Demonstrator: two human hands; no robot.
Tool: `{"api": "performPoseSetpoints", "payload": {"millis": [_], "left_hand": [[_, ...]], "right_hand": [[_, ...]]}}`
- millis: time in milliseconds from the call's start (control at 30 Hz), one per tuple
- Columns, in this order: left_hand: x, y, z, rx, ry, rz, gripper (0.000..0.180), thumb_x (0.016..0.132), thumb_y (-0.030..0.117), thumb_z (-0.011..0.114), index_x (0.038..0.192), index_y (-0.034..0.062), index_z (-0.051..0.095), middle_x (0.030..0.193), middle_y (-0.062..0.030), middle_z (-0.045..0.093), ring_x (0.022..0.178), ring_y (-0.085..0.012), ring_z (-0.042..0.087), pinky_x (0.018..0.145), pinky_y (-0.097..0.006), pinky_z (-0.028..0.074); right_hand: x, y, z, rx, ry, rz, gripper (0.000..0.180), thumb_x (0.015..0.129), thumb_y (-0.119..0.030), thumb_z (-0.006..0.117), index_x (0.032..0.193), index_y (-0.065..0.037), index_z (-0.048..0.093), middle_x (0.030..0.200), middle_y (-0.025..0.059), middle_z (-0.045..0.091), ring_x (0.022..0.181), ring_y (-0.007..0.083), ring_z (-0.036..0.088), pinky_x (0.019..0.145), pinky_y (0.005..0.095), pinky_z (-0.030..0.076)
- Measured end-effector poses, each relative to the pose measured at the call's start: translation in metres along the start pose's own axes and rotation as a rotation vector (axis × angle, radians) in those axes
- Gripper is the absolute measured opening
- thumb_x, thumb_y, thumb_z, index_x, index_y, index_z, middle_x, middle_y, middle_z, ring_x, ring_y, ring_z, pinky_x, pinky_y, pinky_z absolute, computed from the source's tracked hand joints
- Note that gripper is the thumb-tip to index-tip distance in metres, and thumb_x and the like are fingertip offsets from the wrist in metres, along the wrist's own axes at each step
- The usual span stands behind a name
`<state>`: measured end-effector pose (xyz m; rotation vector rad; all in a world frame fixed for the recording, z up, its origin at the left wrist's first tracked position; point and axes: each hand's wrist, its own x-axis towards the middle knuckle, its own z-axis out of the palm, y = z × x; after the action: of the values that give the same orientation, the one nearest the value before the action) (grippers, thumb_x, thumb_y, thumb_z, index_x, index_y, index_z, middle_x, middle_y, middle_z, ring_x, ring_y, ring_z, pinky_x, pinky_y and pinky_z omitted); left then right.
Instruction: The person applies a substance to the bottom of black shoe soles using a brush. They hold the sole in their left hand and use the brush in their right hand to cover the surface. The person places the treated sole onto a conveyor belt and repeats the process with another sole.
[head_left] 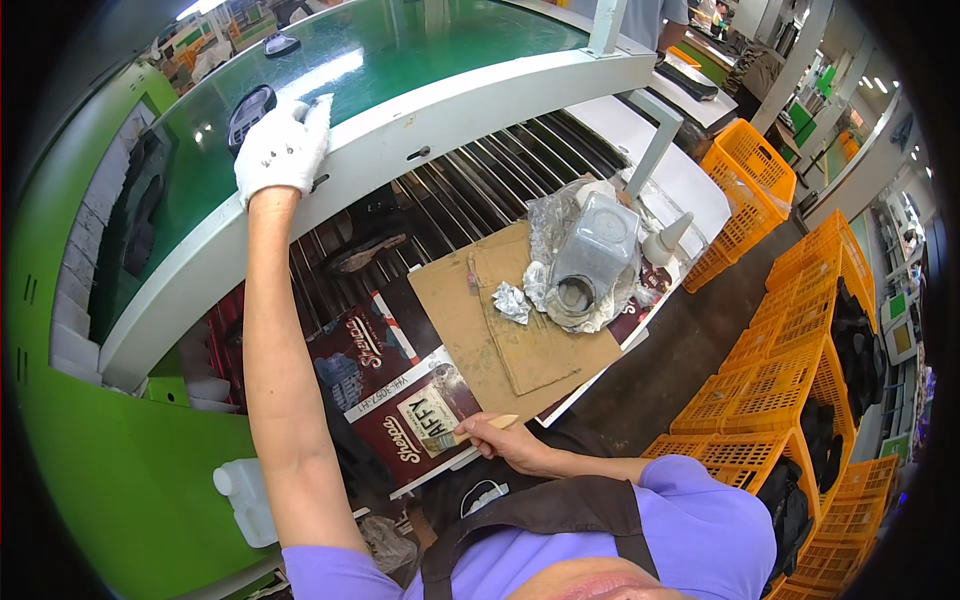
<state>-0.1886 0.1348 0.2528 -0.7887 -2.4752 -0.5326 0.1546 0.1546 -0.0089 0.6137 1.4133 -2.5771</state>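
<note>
My left hand (284, 152), in a white glove, reaches over the frame of a green conveyor belt (420, 50). Its fingers are closed at the edge of a dark shoe sole (250, 112) on the belt; part of the grip is hidden behind the glove. Close to my body, my bare right hand (505, 445) grips a brush (485, 427) with a pale wooden handle. The bristles point left, over a dark red printed board. Beyond that hand a clear plastic container (600, 235), with a round opening facing me, lies on wrapping on a cardboard sheet (450, 305).
Another sole (282, 44) rides farther along the belt. Metal rollers (470, 185) run beneath the pale belt frame (400, 140). A white nozzle bottle (668, 240) stands beside the container. Orange crates (790, 370) with dark items line the right; a white jug (245, 500) is at lower left.
</note>
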Motion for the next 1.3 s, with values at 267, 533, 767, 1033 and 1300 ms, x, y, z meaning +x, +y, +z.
{"api": "performPoseSetpoints", "payload": {"millis": [267,533,767,1033,1300], "left_hand": [[-0.001,0.004,-0.004,0.004,-0.038,-0.013,0.043,0.087,0.045,0.046,0.106,0.0099,0.061,0.094,-0.0125,0.066,0.087,-0.031,0.062,0.079,-0.037,0.048],[0.0,0.003,-0.003,0.003,-0.044,-0.022,0.043,0.087,0.045,0.046,0.108,0.0104,0.059,0.096,-0.0121,0.065,0.089,-0.0314,0.061,0.08,-0.037,0.048],[-0.002,0.004,-0.003,-0.032,-0.012,-0.018,0.048,0.086,0.049,0.045,0.103,0.0084,0.063,0.094,-0.0164,0.064,0.089,-0.0338,0.06,0.081,-0.038,0.046],[0.002,-0.002,0.004,-0.003,0.012,-0.008,0.043,0.086,0.047,0.045,0.095,0.0101,0.065,0.091,-0.0141,0.065,0.086,-0.0326,0.062,0.078,-0.039,0.047],[0.001,-0.002,0.003,-0.011,0.009,-0.009,0.045,0.086,0.048,0.045,0.09,0.0091,0.067,0.092,-0.0151,0.065,0.086,-0.033,0.062,0.079,-0.038,0.047]], "right_hand": [[0.0,-0.001,0.0,-0.005,0.003,0.0,0.027,0.092,-0.029,0.052,0.096,-0.005,0.063,0.071,-0.002,0.048,0.058,0.0048,0.041,0.051,0.0182,0.034],[-0.002,-0.003,0.001,-0.004,0.006,0.002,0.027,0.091,-0.029,0.052,0.096,-0.005,0.063,0.07,-0.002,0.048,0.058,0.0047,0.041,0.051,0.0183,0.034],[-0.001,-0.002,0.002,0.006,0.006,0.015,0.027,0.091,-0.029,0.053,0.095,-0.005,0.064,0.07,-0.0021,0.048,0.058,0.0047,0.041,0.05,0.0184,0.034],[0.0,0.0,0.001,0.022,0.005,0.013,0.027,0.091,-0.029,0.053,0.095,-0.005,0.063,0.07,-0.0022,0.048,0.057,0.0046,0.041,0.05,0.0183,0.034],[0.0,-0.001,0.002,0.016,-0.01,0.01,0.027,0.091,-0.029,0.053,0.095,-0.005,0.063,0.069,-0.0025,0.048,0.057,0.0045,0.041,0.049,0.0183,0.034]]}}
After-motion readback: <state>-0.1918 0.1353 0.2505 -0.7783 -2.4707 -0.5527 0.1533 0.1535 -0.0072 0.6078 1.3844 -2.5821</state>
